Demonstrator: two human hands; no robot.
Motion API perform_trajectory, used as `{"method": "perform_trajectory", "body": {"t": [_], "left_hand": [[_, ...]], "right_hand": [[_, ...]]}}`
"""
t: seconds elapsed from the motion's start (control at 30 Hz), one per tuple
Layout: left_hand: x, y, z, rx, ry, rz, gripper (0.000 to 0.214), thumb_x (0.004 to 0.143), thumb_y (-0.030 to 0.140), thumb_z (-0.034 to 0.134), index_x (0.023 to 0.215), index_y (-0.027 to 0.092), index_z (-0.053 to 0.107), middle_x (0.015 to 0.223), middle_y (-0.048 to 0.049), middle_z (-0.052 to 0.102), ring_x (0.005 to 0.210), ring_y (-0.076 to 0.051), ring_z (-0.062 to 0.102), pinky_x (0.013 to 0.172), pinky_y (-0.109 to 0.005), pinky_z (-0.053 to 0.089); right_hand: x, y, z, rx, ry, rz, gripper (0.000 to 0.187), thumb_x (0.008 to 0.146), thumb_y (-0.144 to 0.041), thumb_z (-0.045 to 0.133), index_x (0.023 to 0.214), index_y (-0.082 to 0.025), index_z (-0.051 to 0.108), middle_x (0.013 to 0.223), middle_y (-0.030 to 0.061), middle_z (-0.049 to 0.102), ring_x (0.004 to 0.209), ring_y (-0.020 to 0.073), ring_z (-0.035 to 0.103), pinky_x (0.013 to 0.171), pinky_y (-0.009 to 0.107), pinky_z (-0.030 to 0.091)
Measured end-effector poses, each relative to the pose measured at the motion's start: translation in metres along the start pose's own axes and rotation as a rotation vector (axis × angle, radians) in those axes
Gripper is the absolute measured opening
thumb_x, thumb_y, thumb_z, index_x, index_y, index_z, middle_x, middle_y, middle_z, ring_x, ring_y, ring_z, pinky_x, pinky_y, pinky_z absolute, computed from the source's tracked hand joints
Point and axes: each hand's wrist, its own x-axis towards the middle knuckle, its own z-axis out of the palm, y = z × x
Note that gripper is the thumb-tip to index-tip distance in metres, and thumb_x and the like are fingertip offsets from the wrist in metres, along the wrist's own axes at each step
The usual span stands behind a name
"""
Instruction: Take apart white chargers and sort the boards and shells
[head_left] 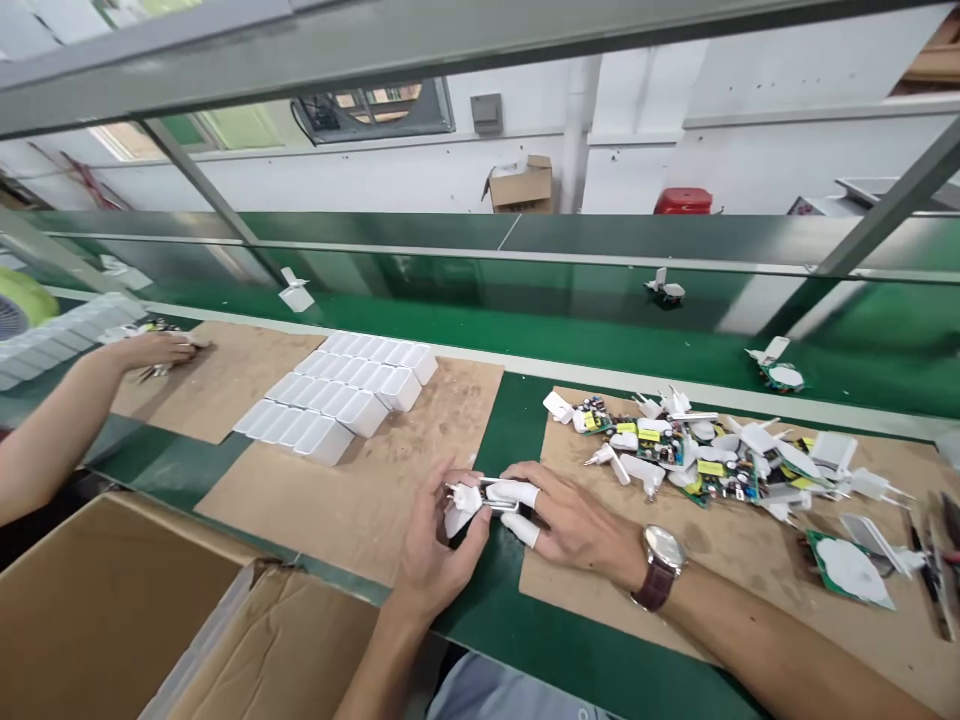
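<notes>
Between both hands, above the green strip separating two brown boards, is a white power adapter (466, 498) with plug pins; a dark gap shows along its side. My left hand (429, 565) is closed round its left side, thumb in front. White covers wrap two fingers of my right hand (581, 525), which grips the adapter's right end. Exactly how its parts fit together is hidden by the fingers. To the right lies a pile of circuit boards (709, 465) with white plug parts. Rows of white plastic cases (326, 435) stand on the left board.
An open cardboard box (300, 640) is at the front left. Another person's hand (154, 350) works over small parts at far left. Tools (934, 575) lie at the right edge. Behind runs a green conveyor belt (450, 325) carrying several adapter pieces, under a metal frame (420, 45).
</notes>
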Motion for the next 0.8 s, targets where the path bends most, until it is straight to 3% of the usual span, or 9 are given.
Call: {"method": "perform_trajectory", "body": {"t": [0.07,0.17,0.27,0.5,0.8], "left_hand": [[-0.002,0.001,-0.001,0.018,0.016,0.019,0.073,0.099,0.032,0.069,0.16,0.028,0.03,0.126,-0.0114,0.067,0.12,-0.025,0.071,0.102,-0.043,0.063],[-0.005,0.002,-0.003,0.141,-0.027,0.104,0.091,0.087,0.04,0.085,0.16,0.028,0.031,0.147,-0.0166,0.059,0.136,-0.033,0.062,0.112,-0.052,0.057],[-0.005,0.007,0.0,0.239,-0.063,0.154,0.087,0.088,0.037,0.084,0.159,0.028,0.035,0.152,-0.0164,0.056,0.141,-0.033,0.058,0.116,-0.053,0.054],[0.012,0.026,0.016,0.311,0.035,0.354,0.069,0.092,0.037,0.079,0.152,0.022,0.048,0.142,-0.0162,0.067,0.134,-0.031,0.063,0.112,-0.05,0.057],[0.014,0.034,0.016,0.375,0.014,0.358,0.065,0.093,0.033,0.078,0.149,0.019,0.049,0.141,-0.0175,0.066,0.135,-0.03,0.062,0.113,-0.048,0.056]], "right_hand": [[0.001,0.0,0.005,0.194,0.05,0.126,0.028,0.104,-0.025,0.055,0.131,-0.022,0.06,0.129,0.0135,0.066,0.109,0.0224,0.069,0.091,0.038,0.062],[0.002,0.003,0.013,0.78,0.166,0.509,0.036,0.095,-0.042,0.074,0.123,-0.022,0.065,0.115,0.0084,0.072,0.095,0.0195,0.071,0.084,0.034,0.062],[0.004,0.006,0.014,1.125,0.138,0.722,0.049,0.082,-0.055,0.084,0.111,-0.019,0.069,0.094,0.0055,0.076,0.081,0.0201,0.072,0.075,0.033,0.061],[0.009,0.001,0.002,1.242,0.117,0.77,0.039,0.078,-0.055,0.085,0.094,-0.021,0.075,0.09,0.005,0.078,0.086,0.0252,0.076,0.082,0.039,0.06],[0.012,-0.005,-0.001,1.303,0.135,0.8,0.036,0.074,-0.05,0.088,0.091,-0.021,0.076,0.092,0.0053,0.079,0.087,0.0276,0.077,0.085,0.043,0.06]]}}
